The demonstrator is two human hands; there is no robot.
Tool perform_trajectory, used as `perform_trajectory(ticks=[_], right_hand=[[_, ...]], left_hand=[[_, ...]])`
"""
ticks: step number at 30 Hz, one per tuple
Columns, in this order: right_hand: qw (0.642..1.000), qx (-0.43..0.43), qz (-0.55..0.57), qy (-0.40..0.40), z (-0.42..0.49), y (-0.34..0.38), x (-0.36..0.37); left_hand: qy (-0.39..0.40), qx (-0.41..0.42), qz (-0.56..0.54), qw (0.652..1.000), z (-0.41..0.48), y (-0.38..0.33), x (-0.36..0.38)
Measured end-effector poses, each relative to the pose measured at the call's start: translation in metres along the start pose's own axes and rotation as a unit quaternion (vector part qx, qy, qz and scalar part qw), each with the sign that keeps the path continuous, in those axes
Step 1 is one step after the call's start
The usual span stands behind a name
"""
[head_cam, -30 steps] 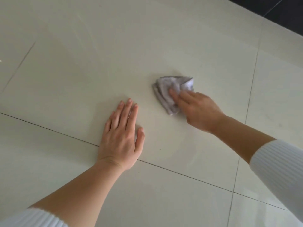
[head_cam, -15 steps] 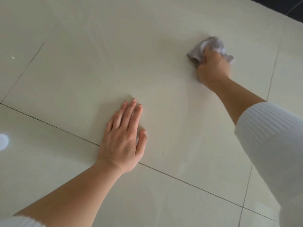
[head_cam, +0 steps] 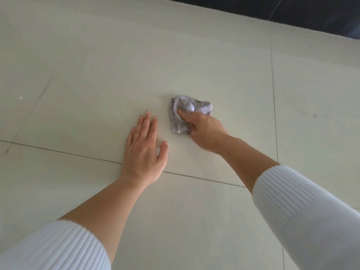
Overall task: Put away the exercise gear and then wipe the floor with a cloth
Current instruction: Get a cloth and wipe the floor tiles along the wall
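Left hand: Your left hand (head_cam: 145, 147) lies flat on the floor (head_cam: 78, 75), fingers straight and together, thumb out to the side. It holds nothing and its heel sits over a grout line (head_cam: 58, 152).
Right hand: Your right hand (head_cam: 204, 131) grips the cloth (head_cam: 202, 108), forefinger stretched over the top and the other fingers curled into the folds.
Cloth: Grey and bunched, it is pressed to the floor just beside your left fingertips, not touching them.
Change: Half a second ago the cloth was out at arm's reach, up and to the right. Now you have drawn it back near your bracing hand, close to where it lay a second ago. Your left hand has not shifted.
Meaning: One out-and-back stroke on this tile looks finished, so the wiping is well under way. No exercise gear is in view, so that half is probably done.
Left to wipe: A white speck (head_cam: 20, 97) lies far left and a faint dark mark (head_cam: 314, 115) on the right-hand tile, both well apart from the cloth.
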State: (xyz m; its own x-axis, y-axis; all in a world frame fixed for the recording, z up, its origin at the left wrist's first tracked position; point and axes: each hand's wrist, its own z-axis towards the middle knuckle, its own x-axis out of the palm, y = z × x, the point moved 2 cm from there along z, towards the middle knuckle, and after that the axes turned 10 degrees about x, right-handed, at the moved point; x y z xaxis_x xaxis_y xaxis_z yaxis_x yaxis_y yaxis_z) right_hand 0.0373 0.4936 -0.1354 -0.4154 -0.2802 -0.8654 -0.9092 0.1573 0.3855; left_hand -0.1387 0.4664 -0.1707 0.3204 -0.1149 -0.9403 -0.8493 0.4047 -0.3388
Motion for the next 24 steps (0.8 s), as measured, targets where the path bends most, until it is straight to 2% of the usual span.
perform_trajectory(ticks=[3,6,10,13,16,19,21,24], right_hand=[[1.0,0.001,0.012,0.009,-0.046,-0.002,0.02],[0.999,-0.017,0.026,-0.024,-0.097,0.006,0.036],[0.998,-0.062,-0.005,0.005,-0.159,0.026,0.063],[0.985,-0.149,-0.082,0.035,-0.183,0.032,0.076],[0.961,-0.206,-0.181,-0.011,-0.159,0.02,0.071],[0.951,-0.158,-0.24,-0.111,-0.112,0.009,0.049],[0.948,-0.125,-0.264,-0.127,-0.086,0.01,0.044],[0.961,-0.065,-0.226,-0.143,-0.058,0.018,0.042]], left_hand=[[0.038,0.045,-0.051,0.997,0.002,0.008,-0.002],[0.08,0.062,-0.086,0.991,-0.006,0.017,-0.012],[0.095,0.104,0.015,0.99,-0.047,0.05,-0.018],[0.048,0.024,0.052,0.997,-0.071,0.091,-0.027],[-0.01,-0.071,0.059,0.996,-0.077,0.115,-0.037],[-0.023,-0.08,0.054,0.995,-0.081,0.12,-0.038],[-0.033,-0.076,0.051,0.995,-0.08,0.119,-0.038],[-0.038,-0.079,0.047,0.995,-0.081,0.12,-0.038]])
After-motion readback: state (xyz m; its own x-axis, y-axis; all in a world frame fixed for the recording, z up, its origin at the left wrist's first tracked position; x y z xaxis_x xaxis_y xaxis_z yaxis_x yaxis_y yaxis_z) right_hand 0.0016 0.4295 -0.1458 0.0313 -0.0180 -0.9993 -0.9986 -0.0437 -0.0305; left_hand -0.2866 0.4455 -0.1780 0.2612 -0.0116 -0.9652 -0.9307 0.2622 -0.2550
